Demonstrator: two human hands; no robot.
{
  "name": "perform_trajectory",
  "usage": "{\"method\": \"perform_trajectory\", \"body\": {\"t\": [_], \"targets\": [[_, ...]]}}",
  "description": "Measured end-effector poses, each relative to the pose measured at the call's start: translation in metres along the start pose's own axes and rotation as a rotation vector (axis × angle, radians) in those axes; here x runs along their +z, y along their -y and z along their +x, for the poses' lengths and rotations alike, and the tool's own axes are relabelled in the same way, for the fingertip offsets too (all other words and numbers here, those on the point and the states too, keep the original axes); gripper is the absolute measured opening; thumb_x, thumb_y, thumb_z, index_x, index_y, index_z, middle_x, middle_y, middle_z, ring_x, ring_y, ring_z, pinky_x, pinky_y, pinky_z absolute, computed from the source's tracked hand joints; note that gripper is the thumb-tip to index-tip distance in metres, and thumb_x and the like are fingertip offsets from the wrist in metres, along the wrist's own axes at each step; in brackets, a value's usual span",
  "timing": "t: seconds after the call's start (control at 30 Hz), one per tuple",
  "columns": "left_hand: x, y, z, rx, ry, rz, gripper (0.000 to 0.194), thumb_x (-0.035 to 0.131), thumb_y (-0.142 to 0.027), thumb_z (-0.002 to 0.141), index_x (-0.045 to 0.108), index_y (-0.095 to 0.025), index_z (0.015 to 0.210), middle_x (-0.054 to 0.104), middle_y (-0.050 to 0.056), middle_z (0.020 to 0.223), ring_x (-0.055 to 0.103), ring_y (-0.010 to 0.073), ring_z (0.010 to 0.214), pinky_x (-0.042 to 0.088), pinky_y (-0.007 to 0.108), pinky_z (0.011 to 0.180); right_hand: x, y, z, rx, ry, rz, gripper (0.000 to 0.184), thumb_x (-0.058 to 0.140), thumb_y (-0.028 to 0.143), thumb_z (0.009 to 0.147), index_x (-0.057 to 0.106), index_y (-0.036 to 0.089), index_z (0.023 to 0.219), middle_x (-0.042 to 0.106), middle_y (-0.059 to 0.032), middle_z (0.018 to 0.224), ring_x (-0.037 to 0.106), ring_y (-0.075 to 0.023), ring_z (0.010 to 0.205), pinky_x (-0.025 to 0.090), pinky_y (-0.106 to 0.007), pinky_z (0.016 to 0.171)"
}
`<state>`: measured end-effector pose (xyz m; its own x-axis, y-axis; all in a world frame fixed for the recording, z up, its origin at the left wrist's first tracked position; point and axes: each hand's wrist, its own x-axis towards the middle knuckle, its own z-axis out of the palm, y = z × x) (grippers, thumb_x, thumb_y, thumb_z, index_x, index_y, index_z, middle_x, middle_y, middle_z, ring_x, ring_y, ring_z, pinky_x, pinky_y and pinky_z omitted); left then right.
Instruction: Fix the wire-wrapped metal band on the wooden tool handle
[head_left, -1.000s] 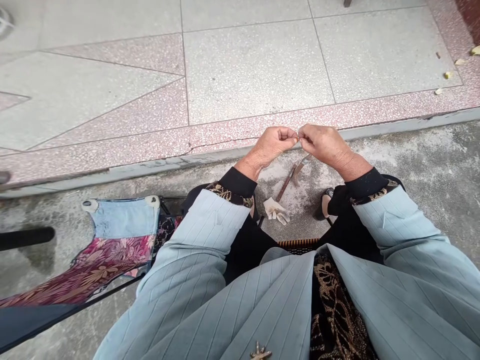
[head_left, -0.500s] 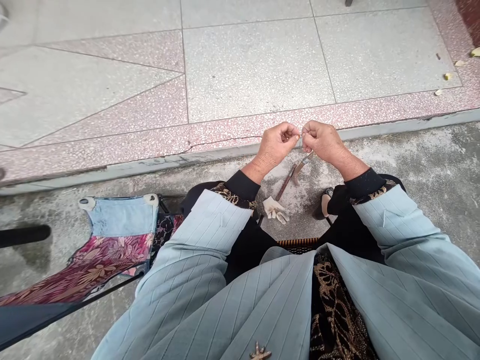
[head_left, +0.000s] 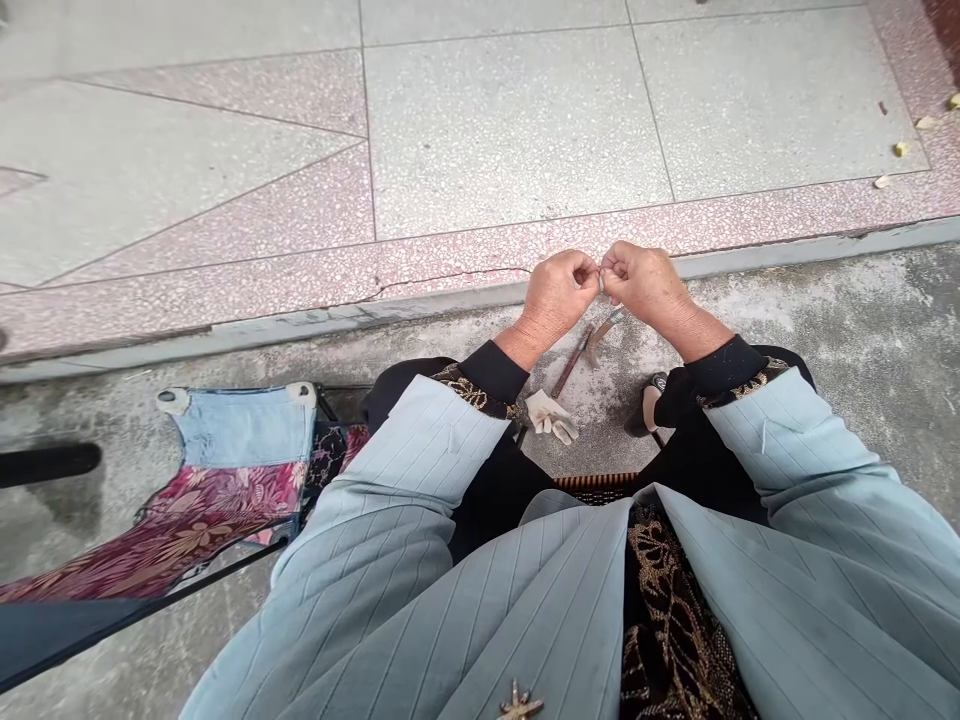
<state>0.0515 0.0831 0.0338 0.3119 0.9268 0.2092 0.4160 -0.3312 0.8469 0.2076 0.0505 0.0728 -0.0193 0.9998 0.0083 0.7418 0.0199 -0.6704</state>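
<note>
My left hand (head_left: 556,298) and my right hand (head_left: 646,284) meet fingertip to fingertip above the edge of the raised floor. Each is closed in a pinch of thumb and forefinger. Whatever lies between the fingertips is too small to make out. On the concrete beneath them rests a sickle-like tool, with a curved blade (head_left: 602,338) and a reddish-brown handle (head_left: 572,362). A crumpled off-white glove (head_left: 552,417) lies at the lower end of that handle.
To the left stands a folding chair (head_left: 247,490) with floral and denim cloth. The terrazzo step (head_left: 510,130) rises in front of me, a crack along its edge. Several pale petals or leaves (head_left: 901,149) lie at the far right. A shoe (head_left: 646,405) shows below my right arm.
My fingertips have come together, closing the small gap between the hands. The left hand has shifted slightly to the right. The tool and glove have stayed put.
</note>
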Motion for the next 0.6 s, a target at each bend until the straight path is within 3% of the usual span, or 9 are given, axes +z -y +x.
{"method": "perform_trajectory", "body": {"t": [0.3, 0.47, 0.6], "targets": [[-0.004, -0.007, -0.002, 0.068, -0.001, 0.007, 0.018, 0.064, -0.012, 0.079, 0.053, -0.023, 0.070, 0.060, 0.003, 0.074, 0.055, 0.0200, 0.078, 0.047, 0.037, 0.083, 0.000, -0.003, 0.002, -0.016, -0.026, 0.020, 0.008, 0.061, 0.016, 0.082, 0.059, 0.023, 0.078, 0.060, 0.0002, 0.063, 0.059, -0.0189, 0.071, 0.043, -0.031, 0.073], [0.003, -0.008, -0.003, -0.005, -0.076, -0.071, 0.018, 0.065, -0.016, 0.079, 0.051, -0.023, 0.070, 0.058, 0.001, 0.072, 0.053, 0.0176, 0.075, 0.046, 0.034, 0.077, 0.006, -0.004, 0.002, 0.108, 0.033, 0.317, 0.008, 0.058, 0.021, 0.087, 0.057, 0.024, 0.079, 0.060, 0.0026, 0.059, 0.059, -0.0164, 0.061, 0.046, -0.030, 0.068], [0.007, -0.009, -0.004, -0.124, -0.054, -0.186, 0.017, 0.062, -0.015, 0.079, 0.051, -0.022, 0.069, 0.056, -0.002, 0.067, 0.049, 0.0137, 0.067, 0.043, 0.029, 0.066, 0.005, -0.003, 0.002, 0.088, 0.051, 0.363, 0.008, 0.060, 0.019, 0.086, 0.057, 0.023, 0.079, 0.062, 0.0031, 0.059, 0.061, -0.0164, 0.060, 0.047, -0.030, 0.067]]}}
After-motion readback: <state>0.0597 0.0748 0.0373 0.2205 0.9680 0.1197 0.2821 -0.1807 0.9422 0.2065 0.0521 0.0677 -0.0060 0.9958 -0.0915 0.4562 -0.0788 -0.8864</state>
